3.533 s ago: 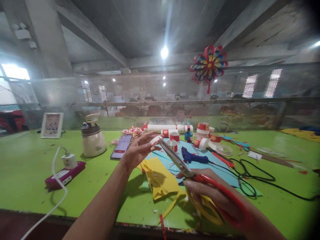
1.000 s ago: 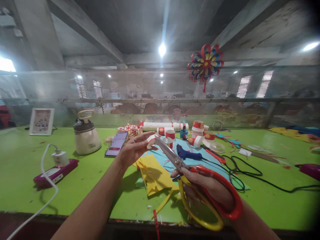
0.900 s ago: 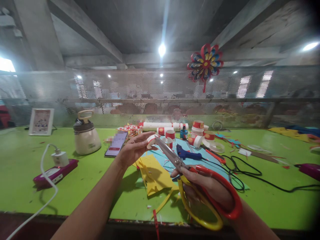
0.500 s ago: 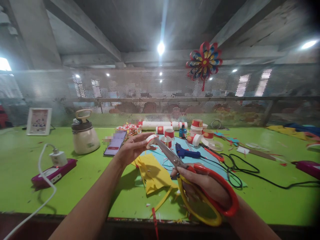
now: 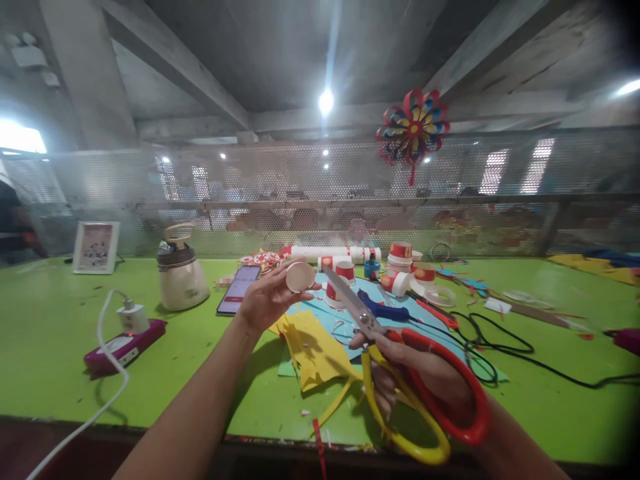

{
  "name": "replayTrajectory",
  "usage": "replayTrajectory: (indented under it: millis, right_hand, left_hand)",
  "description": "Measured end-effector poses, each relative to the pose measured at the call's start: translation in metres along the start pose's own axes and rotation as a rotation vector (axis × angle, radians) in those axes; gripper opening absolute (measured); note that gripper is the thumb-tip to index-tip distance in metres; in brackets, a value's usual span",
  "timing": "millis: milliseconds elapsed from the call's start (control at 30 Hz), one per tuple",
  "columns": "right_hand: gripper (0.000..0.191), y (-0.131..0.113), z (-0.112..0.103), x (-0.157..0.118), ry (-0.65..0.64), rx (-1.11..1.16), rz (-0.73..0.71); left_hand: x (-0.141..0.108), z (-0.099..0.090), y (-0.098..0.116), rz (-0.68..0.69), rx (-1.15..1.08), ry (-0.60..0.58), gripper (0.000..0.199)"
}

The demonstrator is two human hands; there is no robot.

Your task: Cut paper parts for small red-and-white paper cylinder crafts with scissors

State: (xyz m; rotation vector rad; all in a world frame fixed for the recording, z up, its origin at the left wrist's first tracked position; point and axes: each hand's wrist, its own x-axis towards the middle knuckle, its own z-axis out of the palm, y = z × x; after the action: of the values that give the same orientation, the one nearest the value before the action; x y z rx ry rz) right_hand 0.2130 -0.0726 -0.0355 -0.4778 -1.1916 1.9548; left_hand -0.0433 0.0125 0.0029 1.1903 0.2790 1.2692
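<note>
My left hand [image 5: 267,297] grips a small round cream-white piece that looks like the base of a paper cup [image 5: 300,277], its round face turned towards me. In my right hand [image 5: 425,367] is a pair of scissors [image 5: 367,320] with one red and one yellow handle. Their blades look closed, and the tips point up and left, a little right of the cup base and apart from it. Below my hands lies a yellow sheet with cut edges [image 5: 320,353]. Red-and-white paper cups [image 5: 345,270] stand just behind the blades.
A blue glue gun [image 5: 383,308] with a black cord lies on light blue sheets. Further left are a phone [image 5: 239,291], a cream jug [image 5: 183,283], a purple power strip [image 5: 125,350] and a picture frame [image 5: 97,247]. Stacked cups [image 5: 400,257] and a tape roll [image 5: 435,293] sit right.
My left hand has turned the cup base so its round face shows. The scissor blades have come away from it. The whole view has shifted slightly.
</note>
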Motion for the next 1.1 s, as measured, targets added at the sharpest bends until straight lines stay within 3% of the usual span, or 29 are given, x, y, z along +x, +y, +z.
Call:
replayTrajectory:
  millis: [133, 500, 833, 1100]
  right_hand:
    - [0.023, -0.0042, -0.0015, 0.003, -0.011, 0.03, -0.042]
    - [0.026, 0.0032, -0.003, 0.007, 0.064, -0.043, 0.022]
    - [0.023, 0.0043, -0.005, 0.0075, 0.033, -0.011, 0.005]
    - [0.024, 0.0051, -0.0024, 0.0051, 0.048, -0.032, 0.022]
  left_hand:
    - [0.0013, 0.0004, -0.0001, -0.033, -0.079, 0.078, 0.043]
    - [0.0068, 0.0091, -0.0009, -0.079, -0.206, 0.238, 0.041]
    - [0.0078, 0.0054, -0.0066, -0.078, -0.19, 0.163, 0.037]
    - [0.0068, 0.0085, -0.0055, -0.071, -0.16, 0.17, 0.036]
